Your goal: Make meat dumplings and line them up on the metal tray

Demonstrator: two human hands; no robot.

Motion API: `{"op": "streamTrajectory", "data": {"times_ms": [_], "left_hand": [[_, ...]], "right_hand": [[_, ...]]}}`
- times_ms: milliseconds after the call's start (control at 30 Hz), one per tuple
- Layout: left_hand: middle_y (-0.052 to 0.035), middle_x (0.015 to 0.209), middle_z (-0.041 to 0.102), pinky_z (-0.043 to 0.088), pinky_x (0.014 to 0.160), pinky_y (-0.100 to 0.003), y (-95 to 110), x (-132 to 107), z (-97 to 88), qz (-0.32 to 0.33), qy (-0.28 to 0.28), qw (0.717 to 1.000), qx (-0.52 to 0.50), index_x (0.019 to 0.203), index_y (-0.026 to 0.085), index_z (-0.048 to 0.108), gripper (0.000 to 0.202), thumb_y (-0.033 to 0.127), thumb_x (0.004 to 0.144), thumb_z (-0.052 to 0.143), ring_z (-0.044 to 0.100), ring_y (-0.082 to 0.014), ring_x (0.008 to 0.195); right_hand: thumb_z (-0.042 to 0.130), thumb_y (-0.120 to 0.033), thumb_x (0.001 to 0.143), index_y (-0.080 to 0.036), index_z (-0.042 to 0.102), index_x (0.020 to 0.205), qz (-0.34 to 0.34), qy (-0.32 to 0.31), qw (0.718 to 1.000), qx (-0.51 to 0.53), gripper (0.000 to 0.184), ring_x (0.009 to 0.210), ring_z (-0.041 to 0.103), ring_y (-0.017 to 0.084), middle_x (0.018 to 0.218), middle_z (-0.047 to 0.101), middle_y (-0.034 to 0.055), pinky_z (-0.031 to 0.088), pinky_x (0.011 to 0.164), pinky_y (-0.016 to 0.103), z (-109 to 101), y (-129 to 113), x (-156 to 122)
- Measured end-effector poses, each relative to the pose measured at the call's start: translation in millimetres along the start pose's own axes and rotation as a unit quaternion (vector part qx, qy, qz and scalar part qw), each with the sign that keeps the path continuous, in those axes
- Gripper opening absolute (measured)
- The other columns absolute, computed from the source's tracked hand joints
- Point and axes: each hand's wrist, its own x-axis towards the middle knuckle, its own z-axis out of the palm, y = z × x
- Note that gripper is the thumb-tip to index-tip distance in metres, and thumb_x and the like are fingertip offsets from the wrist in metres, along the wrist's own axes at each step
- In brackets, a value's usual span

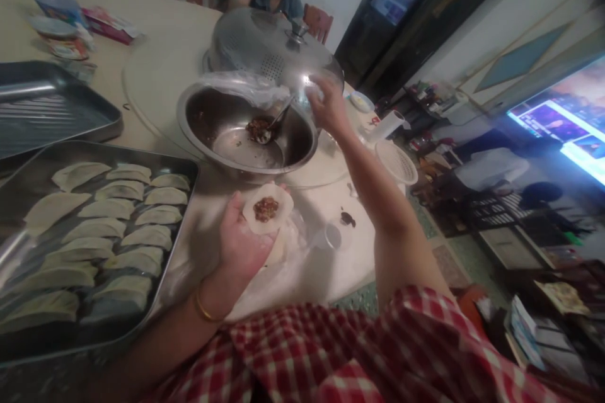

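My left hand cups a round dumpling wrapper with a dab of brown meat filling in its middle. My right hand reaches over the rim of a steel bowl and pinches the top of a spoon whose end rests in the remaining filling at the bowl's bottom. A stack of wrappers on clear plastic lies just under my left hand.
A steel tray with several folded dumplings sits at the left, an empty dark tray behind it. A perforated steel lid stands behind the bowl. A small cup and white basket lie right. A person sits across the table.
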Motion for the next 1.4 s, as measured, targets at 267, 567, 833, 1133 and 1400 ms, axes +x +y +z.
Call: {"op": "streamTrajectory", "data": {"times_ms": [267,567,833,1133,1400], "left_hand": [[-0.0112,0.100,0.075,0.053,0.099,-0.032,-14.1,-6.3,4.5,0.046,-0.046,0.995,0.074,0.126,0.011,0.059,0.055,0.048,0.100,0.028,0.067,-0.0225,0.112],[-0.0168,0.108,0.074,0.054,0.099,-0.045,-46.9,-42.4,-1.3,-0.010,-0.032,0.990,0.134,0.133,0.007,0.052,0.057,0.046,0.098,0.031,0.066,-0.0287,0.115],[-0.0162,0.110,0.073,0.056,0.096,-0.036,-53.9,-59.9,-2.1,-0.010,-0.028,0.991,0.130,0.134,0.008,0.053,0.055,0.045,0.099,0.031,0.069,-0.0258,0.109],[-0.0134,0.105,0.074,0.052,0.098,-0.046,-60.6,-52.5,-1.2,-0.022,-0.057,0.984,0.169,0.135,0.010,0.053,0.053,0.044,0.100,0.033,0.070,-0.0264,0.099],[-0.0188,0.107,0.073,0.058,0.085,-0.037,-42.1,-49.8,2.1,0.006,-0.082,0.985,0.153,0.140,0.002,0.045,0.064,0.047,0.099,0.027,0.071,-0.0258,0.099]], "right_hand": [[0.026,-0.056,0.101,-0.023,0.075,0.104,-0.089,0.001,0.996,0.013,0.060,0.140,0.044,0.027,0.142,0.057,0.0062,0.040,0.114,0.052,-92.9,22.6,-248.5],[0.021,-0.065,0.097,-0.030,0.074,0.114,-0.024,-0.214,0.976,-0.045,0.066,0.153,0.017,0.034,0.161,0.033,0.0025,0.016,0.120,0.065,-66.9,24.8,-297.4],[0.019,-0.058,0.100,-0.029,0.073,0.116,-0.014,-0.127,0.992,-0.012,0.064,0.152,0.019,0.033,0.159,0.037,0.0010,0.019,0.121,0.061,-72.4,28.6,-287.7],[0.037,-0.060,0.096,-0.039,0.051,0.141,-0.165,-0.065,0.983,-0.036,0.051,0.154,0.014,0.028,0.162,0.031,-0.0026,0.010,0.122,0.058,-62.1,-21.2,-268.5],[0.040,-0.066,0.092,-0.042,0.052,0.139,-0.195,-0.078,0.977,-0.026,0.055,0.154,0.015,0.029,0.161,0.033,-0.0049,0.007,0.123,0.058,-66.0,-11.1,-291.9]]}}
